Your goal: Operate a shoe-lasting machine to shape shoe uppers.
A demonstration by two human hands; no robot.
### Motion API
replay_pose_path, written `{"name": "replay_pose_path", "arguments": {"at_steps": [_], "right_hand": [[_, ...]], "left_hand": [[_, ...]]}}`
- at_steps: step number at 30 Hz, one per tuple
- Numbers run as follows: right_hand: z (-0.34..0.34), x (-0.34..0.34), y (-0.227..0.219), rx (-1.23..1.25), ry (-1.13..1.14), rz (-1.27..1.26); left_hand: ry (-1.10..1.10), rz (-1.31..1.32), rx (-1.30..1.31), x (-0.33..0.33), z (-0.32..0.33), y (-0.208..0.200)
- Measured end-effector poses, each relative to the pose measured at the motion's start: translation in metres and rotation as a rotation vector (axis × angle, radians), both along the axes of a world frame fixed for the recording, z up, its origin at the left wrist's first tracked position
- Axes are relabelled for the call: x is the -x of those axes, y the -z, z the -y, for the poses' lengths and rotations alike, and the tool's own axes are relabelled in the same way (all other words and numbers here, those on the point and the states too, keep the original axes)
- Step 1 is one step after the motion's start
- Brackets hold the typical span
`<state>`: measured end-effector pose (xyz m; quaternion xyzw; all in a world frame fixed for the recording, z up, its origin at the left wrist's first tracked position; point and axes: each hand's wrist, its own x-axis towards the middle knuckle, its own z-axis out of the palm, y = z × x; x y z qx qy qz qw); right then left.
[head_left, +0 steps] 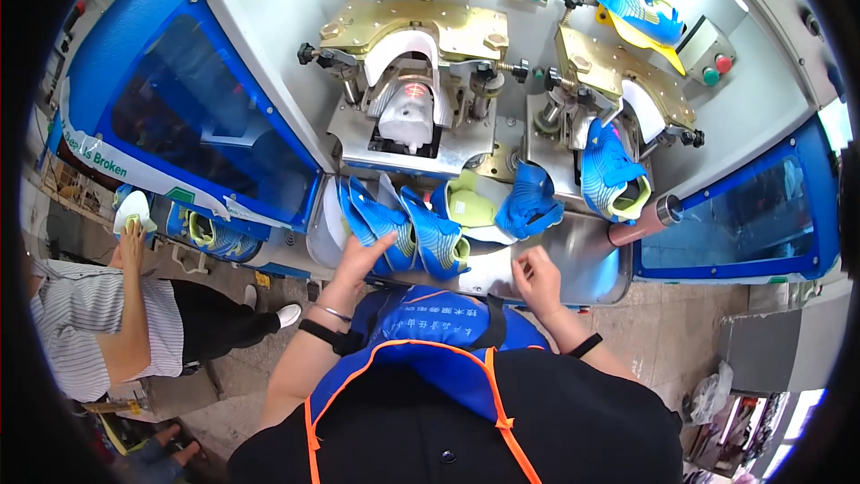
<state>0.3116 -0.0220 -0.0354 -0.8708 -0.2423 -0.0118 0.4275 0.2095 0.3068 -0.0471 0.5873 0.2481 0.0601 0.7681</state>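
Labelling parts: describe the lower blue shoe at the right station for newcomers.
Find the big brass-coloured plate on the right. Just below it is the blue shoe, lime-lined at its opening. Unlike the blue uppers to its left, it sits beside a pink cylinder.

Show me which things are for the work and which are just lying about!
Seemingly for the work:
left hand, touching a blue shoe upper
right hand, fingers curled
silver form in the machine

Probably just lying about:
pink cylinder
plastic bag, far right
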Motion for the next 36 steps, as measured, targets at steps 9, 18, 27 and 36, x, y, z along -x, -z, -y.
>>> {"name": "replay_pose_path", "arguments": {"at_steps": [9,18,27,36], "right_hand": [[0.006,-0.099,0.052,0.03,0.601,0.356],[0.038,-0.091,0.046,0.077,0.356,-0.237],[0.1,0.044,-0.042,-0.35,0.369,0.073],[0.129,0.128,-0.087,-0.653,0.503,-0.199]], "left_hand": [[-0.014,0.047,-0.275,-0.011,0.004,0.009],[-0.373,0.274,-1.007,0.01,0.037,-0.045],[0.774,0.121,-0.337,-0.087,0.137,-0.067],[1.22,-0.141,-0.278,-0.119,0.233,-0.118]]}}
